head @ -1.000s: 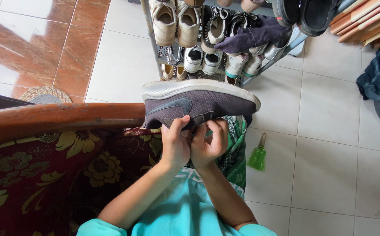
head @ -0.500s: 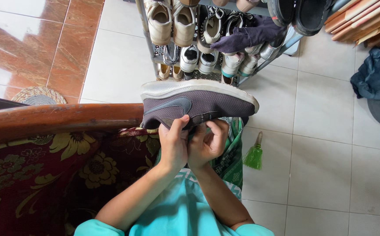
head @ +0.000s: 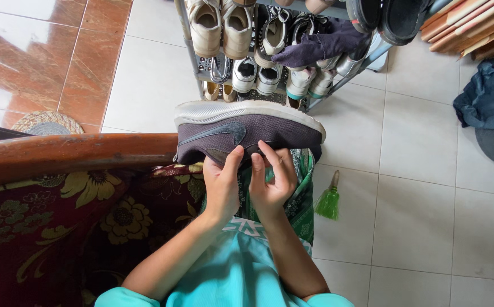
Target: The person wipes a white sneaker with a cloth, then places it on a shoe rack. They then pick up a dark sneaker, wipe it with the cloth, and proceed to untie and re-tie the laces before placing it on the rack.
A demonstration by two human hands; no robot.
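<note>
You have the dark grey sneaker (head: 250, 133) lying on its side across your lap, white sole turned away from you toward the shoe rack (head: 270, 62), its long axis running left to right in front of your body. Take the sneaker as your reference. Both of your hands sit at its near edge, along the opening and lace area, just about at the middle of its length. Your left hand (head: 222, 185) is curled with its fingertips pressed against the upper, the thumb rising beside the collar; it looks closed on the edge of the shoe, though the pinch itself is hidden under the fingers. Your right hand (head: 272, 179) is touching it just to the right, fingers bent and pointing up onto the same edge, seemingly working at something small there; I cannot tell whether it grips a lace or only the fabric. Neither hand is nearer than the other: both touch the sneaker, from the side facing you. The heel end overhangs the wooden armrest (head: 71, 153) of the floral couch (head: 42, 239) to the left of the sneaker. A small green brush (head: 329, 200) lies on the tiled floor (head: 429, 216) below the toe end, apart from your hands.
</note>
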